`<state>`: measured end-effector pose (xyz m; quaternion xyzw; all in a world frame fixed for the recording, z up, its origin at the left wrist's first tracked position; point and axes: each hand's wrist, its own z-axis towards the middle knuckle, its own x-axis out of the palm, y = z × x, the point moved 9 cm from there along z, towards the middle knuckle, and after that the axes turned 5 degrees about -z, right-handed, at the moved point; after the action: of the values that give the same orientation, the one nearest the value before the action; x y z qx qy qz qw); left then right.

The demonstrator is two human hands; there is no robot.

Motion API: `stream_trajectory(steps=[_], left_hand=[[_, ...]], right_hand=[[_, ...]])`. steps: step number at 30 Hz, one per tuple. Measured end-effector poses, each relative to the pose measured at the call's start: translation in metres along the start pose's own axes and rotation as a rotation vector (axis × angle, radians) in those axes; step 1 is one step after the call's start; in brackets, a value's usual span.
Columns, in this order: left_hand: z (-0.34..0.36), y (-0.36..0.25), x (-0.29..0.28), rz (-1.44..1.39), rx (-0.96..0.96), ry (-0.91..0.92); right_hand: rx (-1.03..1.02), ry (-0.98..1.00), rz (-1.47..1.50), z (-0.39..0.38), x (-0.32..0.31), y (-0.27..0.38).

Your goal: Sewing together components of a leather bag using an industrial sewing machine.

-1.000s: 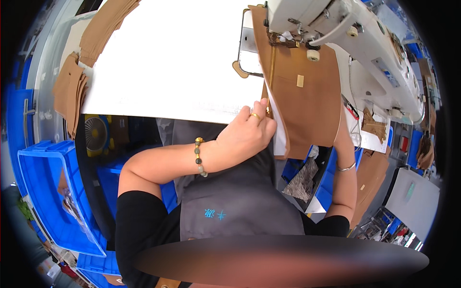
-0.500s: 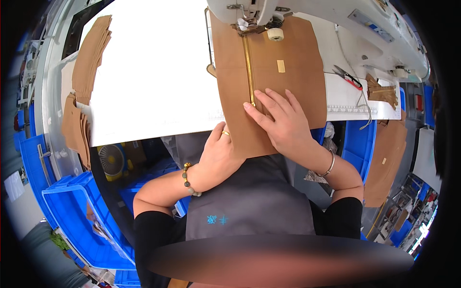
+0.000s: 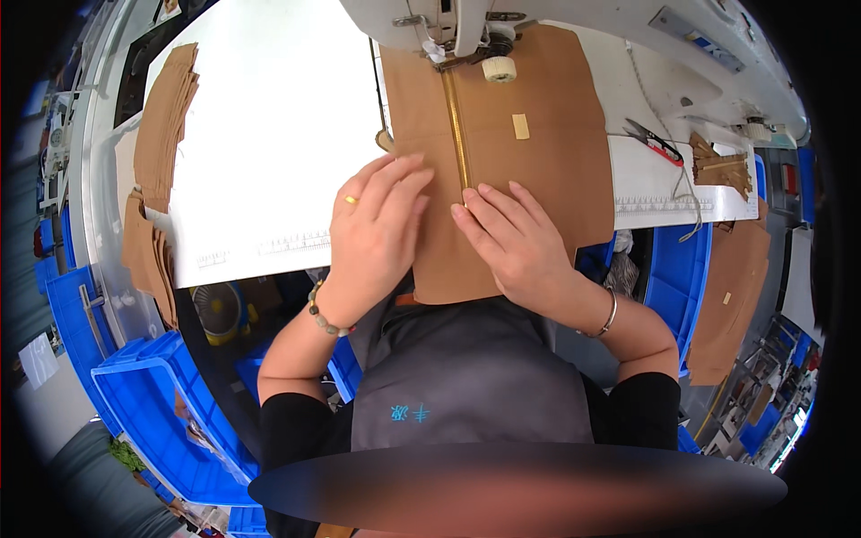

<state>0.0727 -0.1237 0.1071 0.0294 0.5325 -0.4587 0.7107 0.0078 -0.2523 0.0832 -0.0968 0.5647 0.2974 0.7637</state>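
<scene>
A brown fabric panel (image 3: 547, 188) lies flat on the white table, its far end under the head of a white sewing machine (image 3: 462, 36). A gold zipper (image 3: 456, 125) runs along it from the presser foot towards me. My right hand (image 3: 520, 242) rests on the panel with fingers stretched out, the fingertips at the near end of the zipper. My left hand (image 3: 381, 220) is over the panel's left edge, fingers extended and slightly blurred, with nothing visible in them. A pale yellow patch (image 3: 520, 126) sits right of the zipper.
Stacked brown pieces (image 3: 166, 134) lie along the table's left edge. Red-handled thread snips (image 3: 659, 143) and a bundle of brown strips (image 3: 720, 168) lie at the right. Blue bins (image 3: 148, 359) stand below left, with another blue bin (image 3: 674, 278) below right.
My left hand has let go of the panel's near left edge and moved up and left, its fingers opening. My right hand has shifted slightly nearer to me, still on the fabric.
</scene>
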Motion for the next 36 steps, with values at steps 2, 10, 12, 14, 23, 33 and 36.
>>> stream_trajectory(steps=[2, 10, 12, 14, 23, 33, 36], left_hand=[[0.012, -0.006, 0.012, 0.064, 0.027, 0.044], [0.022, -0.002, 0.034, 0.079, 0.04, 0.315], [0.022, -0.002, 0.033, 0.092, 0.05, 0.322], [0.022, -0.002, 0.034, 0.085, 0.062, 0.334], [0.026, 0.009, 0.03, -0.154, -0.056, 0.23], [0.035, 0.0, 0.034, 0.073, 0.085, 0.359], [0.037, 0.002, 0.033, 0.08, 0.068, 0.354]], right_hand=[[0.006, -0.01, 0.023, 0.002, -0.002, -0.001], [-0.018, 0.04, 0.239, 0.012, -0.006, -0.025], [-0.01, 0.053, 0.341, 0.023, -0.006, -0.037], [0.081, 0.0, 0.267, 0.033, -0.013, -0.061], [-0.004, 0.086, 0.046, 0.051, -0.004, -0.062], [-0.022, 0.155, 0.035, 0.047, -0.005, -0.059], [-0.032, 0.16, 0.018, 0.047, -0.003, -0.058]])
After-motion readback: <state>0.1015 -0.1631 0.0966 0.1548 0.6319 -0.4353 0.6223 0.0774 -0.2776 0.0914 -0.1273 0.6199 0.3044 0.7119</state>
